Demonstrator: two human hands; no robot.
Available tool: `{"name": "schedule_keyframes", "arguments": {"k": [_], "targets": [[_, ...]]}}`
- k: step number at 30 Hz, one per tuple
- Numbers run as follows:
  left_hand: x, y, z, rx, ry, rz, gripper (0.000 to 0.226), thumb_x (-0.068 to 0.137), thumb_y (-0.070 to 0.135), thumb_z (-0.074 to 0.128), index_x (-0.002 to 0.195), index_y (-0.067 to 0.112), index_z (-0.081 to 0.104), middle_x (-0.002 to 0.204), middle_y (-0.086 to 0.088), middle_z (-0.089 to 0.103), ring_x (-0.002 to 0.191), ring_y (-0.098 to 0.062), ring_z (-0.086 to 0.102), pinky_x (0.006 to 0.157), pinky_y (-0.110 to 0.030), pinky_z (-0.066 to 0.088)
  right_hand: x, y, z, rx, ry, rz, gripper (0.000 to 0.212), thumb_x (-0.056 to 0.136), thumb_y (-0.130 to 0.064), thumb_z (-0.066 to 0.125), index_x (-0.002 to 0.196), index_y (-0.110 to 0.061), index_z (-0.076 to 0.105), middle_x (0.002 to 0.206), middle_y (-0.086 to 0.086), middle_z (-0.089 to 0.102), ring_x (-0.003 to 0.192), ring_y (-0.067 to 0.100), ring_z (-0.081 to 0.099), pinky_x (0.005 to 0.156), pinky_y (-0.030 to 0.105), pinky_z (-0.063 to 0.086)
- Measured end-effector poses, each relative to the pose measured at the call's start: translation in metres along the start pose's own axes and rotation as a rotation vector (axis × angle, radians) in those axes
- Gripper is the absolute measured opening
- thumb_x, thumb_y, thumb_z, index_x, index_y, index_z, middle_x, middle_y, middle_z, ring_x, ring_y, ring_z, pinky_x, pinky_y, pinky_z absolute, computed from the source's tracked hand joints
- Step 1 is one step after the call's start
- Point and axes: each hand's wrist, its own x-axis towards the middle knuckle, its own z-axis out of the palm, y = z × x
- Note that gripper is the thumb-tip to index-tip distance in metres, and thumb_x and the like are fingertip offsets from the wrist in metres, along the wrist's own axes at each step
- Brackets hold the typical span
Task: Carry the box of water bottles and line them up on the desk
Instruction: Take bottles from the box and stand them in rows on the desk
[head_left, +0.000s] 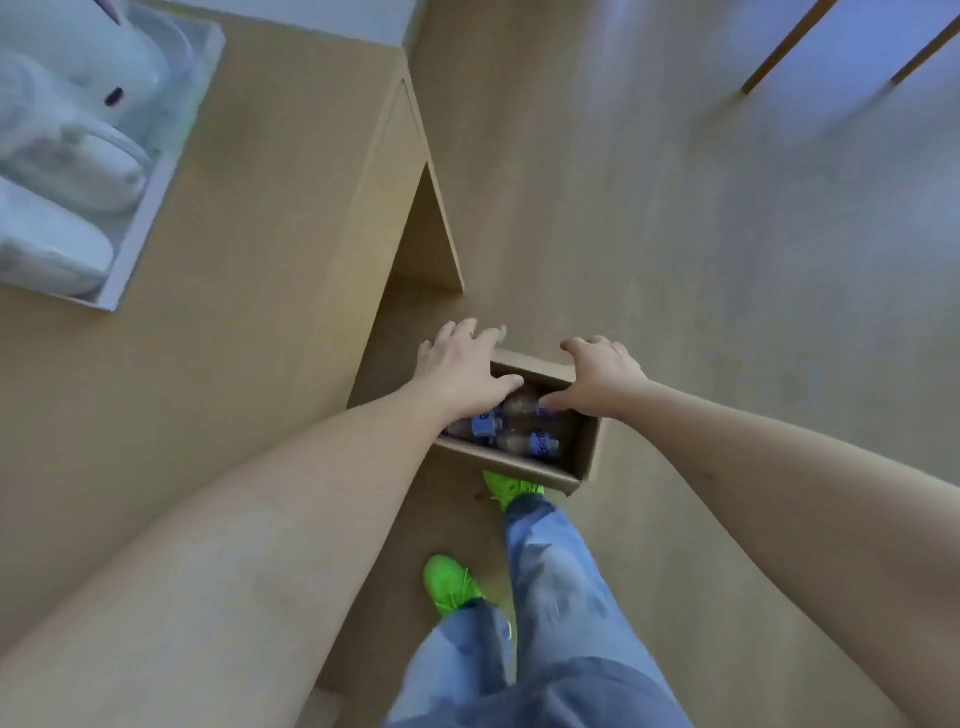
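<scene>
An open cardboard box stands on the wooden floor beside the desk, just ahead of my feet. Several clear water bottles with blue labels lie inside it. Both my arms reach down to it. My left hand is spread over the box's far left corner, fingers straight and thumb pointing across the opening. My right hand is at the far right corner, its fingers curled over the rim and its thumb inside the box. The far left part of the box is hidden under my left hand.
A grey tray holding white rounded objects sits on the desk's far left. The desk's side panel drops to the floor just beyond the box. My green shoes stand behind the box. Thin wooden legs show at the top right.
</scene>
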Motion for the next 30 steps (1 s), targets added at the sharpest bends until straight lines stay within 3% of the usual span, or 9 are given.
{"name": "schedule_keyframes", "arguments": {"k": [9, 21, 26, 30], "targets": [[0.080, -0.022, 0.158, -0.073, -0.232, -0.123, 0.080, 0.078, 0.072, 0.050, 0.144, 0.029, 0.036, 0.154, -0.005, 0.030, 0.142, -0.026, 0.024, 0.111, -0.046, 0.030, 0.101, 0.061, 0.128, 0.099, -0.213, 0.121, 0.085, 0.065, -0.063, 0.074, 0.133, -0.021, 0.046, 0.120, 0.009, 0.052, 0.115, 0.034, 0.049, 0.090, 0.041, 0.047], [0.199, -0.072, 0.371, -0.063, -0.307, -0.127, 0.078, 0.077, 0.067, 0.055, 0.143, 0.030, 0.037, 0.149, -0.002, 0.036, 0.136, -0.027, 0.030, 0.107, -0.048, 0.033, 0.248, 0.097, 0.335, 0.154, -0.309, 0.192, 0.067, 0.077, -0.056, 0.068, 0.127, -0.015, 0.047, 0.124, 0.013, 0.051, 0.118, 0.035, 0.048, 0.095, 0.044, 0.046], [0.235, -0.102, 0.429, -0.118, -0.322, -0.174, 0.070, 0.069, 0.036, 0.055, 0.137, 0.031, 0.038, 0.136, -0.005, 0.044, 0.125, -0.034, 0.038, 0.105, -0.053, 0.035, 0.297, 0.118, 0.396, 0.079, -0.268, 0.160, 0.064, 0.080, -0.049, 0.068, 0.130, -0.014, 0.048, 0.125, 0.016, 0.052, 0.120, 0.037, 0.045, 0.099, 0.046, 0.043], [0.258, -0.124, 0.458, -0.065, -0.327, -0.135, 0.080, 0.065, 0.028, 0.060, 0.141, 0.028, 0.037, 0.138, -0.005, 0.043, 0.124, -0.034, 0.040, 0.102, -0.051, 0.039, 0.320, 0.131, 0.429, -0.045, -0.252, 0.125, 0.061, 0.079, -0.041, 0.069, 0.131, -0.017, 0.048, 0.129, 0.014, 0.051, 0.123, 0.035, 0.043, 0.103, 0.047, 0.037]]}}
